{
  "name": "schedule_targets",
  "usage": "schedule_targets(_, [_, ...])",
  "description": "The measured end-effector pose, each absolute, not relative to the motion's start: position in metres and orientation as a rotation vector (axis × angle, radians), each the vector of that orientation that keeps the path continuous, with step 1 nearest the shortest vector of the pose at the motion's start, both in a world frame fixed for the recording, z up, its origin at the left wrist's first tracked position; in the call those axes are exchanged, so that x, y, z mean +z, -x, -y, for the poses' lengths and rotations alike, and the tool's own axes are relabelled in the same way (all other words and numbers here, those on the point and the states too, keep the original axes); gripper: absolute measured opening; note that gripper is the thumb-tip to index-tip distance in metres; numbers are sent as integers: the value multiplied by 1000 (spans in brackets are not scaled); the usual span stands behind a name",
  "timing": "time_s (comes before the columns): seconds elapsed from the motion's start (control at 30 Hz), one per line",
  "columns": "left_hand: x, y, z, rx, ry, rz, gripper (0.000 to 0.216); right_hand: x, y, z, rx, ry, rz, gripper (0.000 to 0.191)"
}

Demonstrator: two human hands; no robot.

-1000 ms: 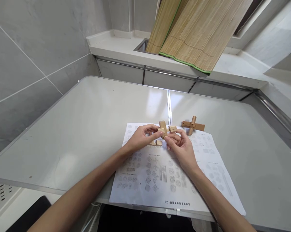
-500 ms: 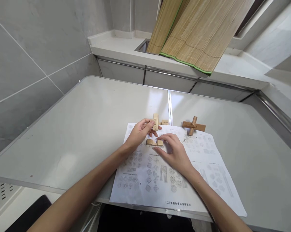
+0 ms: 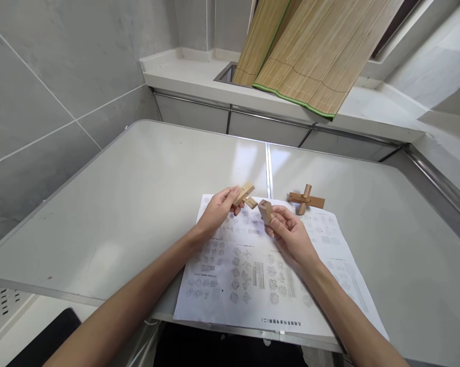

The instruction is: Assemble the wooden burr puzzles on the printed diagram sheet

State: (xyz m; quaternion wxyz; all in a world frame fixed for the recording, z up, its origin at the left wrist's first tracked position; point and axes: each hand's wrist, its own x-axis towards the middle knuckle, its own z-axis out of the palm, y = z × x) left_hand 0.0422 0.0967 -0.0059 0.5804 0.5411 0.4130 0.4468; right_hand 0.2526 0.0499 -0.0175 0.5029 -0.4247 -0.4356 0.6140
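My left hand [image 3: 220, 206] is closed on two light wooden puzzle pieces [image 3: 245, 193] that cross each other, tilted above the paper's far edge. Between the fingers of my right hand [image 3: 290, 232] is a notched wooden puzzle piece [image 3: 265, 211], with a dark mark on its end. That end points toward the crossed pieces, and only a small gap seems to part them. Beneath both hands lies a printed sheet [image 3: 249, 311] with rows of small line drawings.
A brown wooden cross-shaped puzzle [image 3: 306, 198] rests at the sheet's far right edge. The pale folding table [image 3: 157, 168] has a metal seam down its middle. Beyond it, a bamboo mat [image 3: 314, 56] hangs over a white counter [image 3: 184, 74]. A black object [image 3: 46, 339] sits at the lower left.
My right hand has picked up the notched piece from the sheet and raised it near the left hand. The crossed pieces in my left hand have turned and now tilt.
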Motion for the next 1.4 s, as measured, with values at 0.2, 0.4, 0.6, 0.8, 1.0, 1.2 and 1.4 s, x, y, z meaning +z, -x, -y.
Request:
schedule_targets(0.2, [-2, -46, -93, 897, -1357, -853, 49, -12, -251, -52, 1531, 998, 981, 46])
schedule_targets(0.4, [-2, -46, -92, 813, -1369, -813, 48, -17, -251, -52, 1590, 968, 1019, 41])
schedule_targets(0.6, [0, -45, -88, 735, -1411, -833, 42, -19, -251, -50, 1653, 971, 1053, 40])
schedule_targets(0.8, [4, -46, -84, 724, -1376, -783, 54, -22, -245, -47, 1587, 1006, 1063, 34])
schedule_targets(1.0, [4, -44, -85, 694, -1309, -647, 59, -23, -246, -46, 1482, 1060, 1036, 33])
schedule_targets(1.2, [2, -44, -84, 706, -1396, -708, 66, -20, -247, -47, 1514, 1087, 1031, 34])
schedule_targets(1.4, [2, -45, -85, 699, -1451, -748, 68, -13, -245, -45, 1479, 1138, 1092, 42])
